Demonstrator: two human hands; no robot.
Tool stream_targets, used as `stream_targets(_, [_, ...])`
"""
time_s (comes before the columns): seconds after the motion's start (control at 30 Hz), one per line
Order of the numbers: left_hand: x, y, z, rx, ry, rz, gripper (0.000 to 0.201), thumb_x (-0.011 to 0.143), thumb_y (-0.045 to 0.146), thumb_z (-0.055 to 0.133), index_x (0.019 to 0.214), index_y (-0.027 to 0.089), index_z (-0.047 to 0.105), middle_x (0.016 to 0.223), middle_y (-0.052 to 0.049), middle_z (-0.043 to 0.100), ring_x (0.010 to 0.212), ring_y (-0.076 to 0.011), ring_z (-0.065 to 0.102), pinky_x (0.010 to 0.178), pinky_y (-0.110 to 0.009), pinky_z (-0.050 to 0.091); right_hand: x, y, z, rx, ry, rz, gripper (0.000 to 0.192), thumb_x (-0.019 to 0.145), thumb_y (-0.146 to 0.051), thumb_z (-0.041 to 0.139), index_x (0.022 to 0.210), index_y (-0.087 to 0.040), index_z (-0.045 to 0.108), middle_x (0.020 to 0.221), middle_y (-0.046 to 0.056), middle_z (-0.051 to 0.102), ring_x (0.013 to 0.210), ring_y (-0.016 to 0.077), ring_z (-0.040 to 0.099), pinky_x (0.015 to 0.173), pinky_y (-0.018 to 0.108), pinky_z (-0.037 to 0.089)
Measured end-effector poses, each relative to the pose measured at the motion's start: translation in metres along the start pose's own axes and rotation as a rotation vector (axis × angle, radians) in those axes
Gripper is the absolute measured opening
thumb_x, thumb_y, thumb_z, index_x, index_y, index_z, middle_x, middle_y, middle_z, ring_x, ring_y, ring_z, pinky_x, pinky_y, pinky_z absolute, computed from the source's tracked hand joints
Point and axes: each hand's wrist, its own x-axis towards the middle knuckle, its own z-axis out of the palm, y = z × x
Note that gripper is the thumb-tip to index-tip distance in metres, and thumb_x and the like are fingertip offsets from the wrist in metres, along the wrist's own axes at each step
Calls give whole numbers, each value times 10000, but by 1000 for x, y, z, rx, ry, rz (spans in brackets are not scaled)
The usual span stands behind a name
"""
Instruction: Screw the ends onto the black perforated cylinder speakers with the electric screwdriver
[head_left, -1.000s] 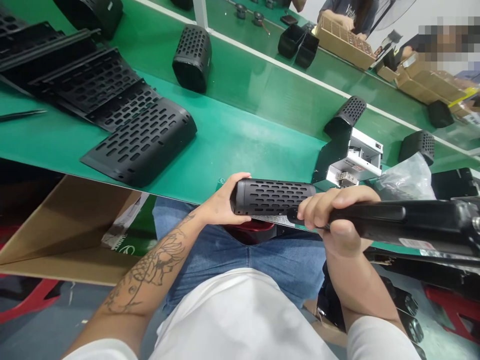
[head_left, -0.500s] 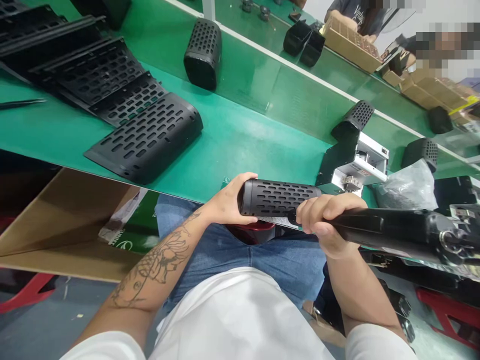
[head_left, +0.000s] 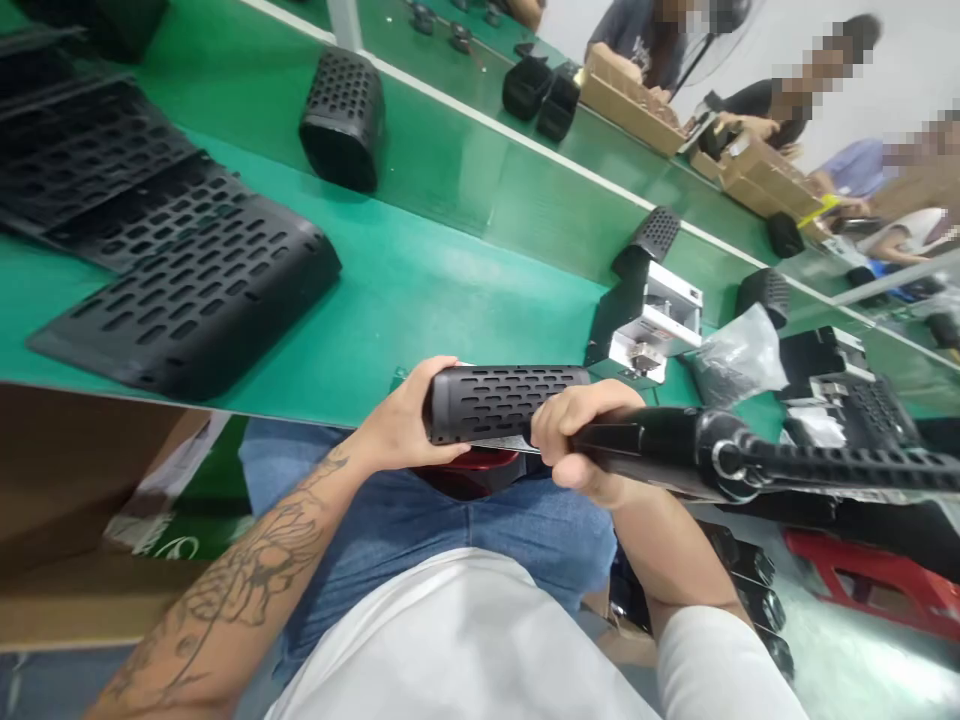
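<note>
My left hand point(head_left: 405, 420) is closed around the left end of a black slotted housing point(head_left: 495, 400), thumb and fingers on opposite long sides. The housing lies lengthwise at the near edge of the green bench. My right hand point(head_left: 589, 430) is wrapped around a black electric screwdriver point(head_left: 667, 450), which has a metal ring and a coiled cord at its rear. The tool's front end is at the housing's right part, where my fingers hide the tip, so I cannot tell whether it touches.
Overlapping slotted black covers point(head_left: 202, 280) lie at the left of the green bench point(head_left: 450, 300). A silver-and-black machine point(head_left: 652, 320) and a clear plastic bag point(head_left: 742, 355) stand to the right. More black housings point(head_left: 341, 120) stand along the back. An open cardboard box point(head_left: 67, 610) is below left.
The camera view has swung to the right, so the bench and its contents appear further left. Both hands keep their hold on the housing and screwdriver.
</note>
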Motion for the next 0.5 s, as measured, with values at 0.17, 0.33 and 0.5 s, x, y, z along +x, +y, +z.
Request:
stream_targets(0.17, [-3,1,6,49,51,-33,1164,793,414,1065,1777,288,457,1773,-191,706,1609,-451,788,1354,-597,683,21,-19,-61,-203,450,-233,360,1029,-580,1034,1133,-340,787,646,-118,668,436,157,626,524,327,638])
stream_targets(0.33, [-1,4,9,66,51,-47,1170,777,406,1056,1765,285,442,1778,-204,712,1615,-456,788,1330,-600,699,31,1,-151,-679,993,-157,455,902,-610,1055,913,-302,720,632,-86,678,516,213,690,584,405,651])
stream_targets(0.5, [-1,5,9,61,53,-55,1155,801,420,1048,1775,294,442,1779,-192,717,1616,-451,790,1346,-600,692,15,19,-174,-549,918,-136,528,834,-634,1086,900,-324,665,583,-122,623,476,192,619,571,401,654])
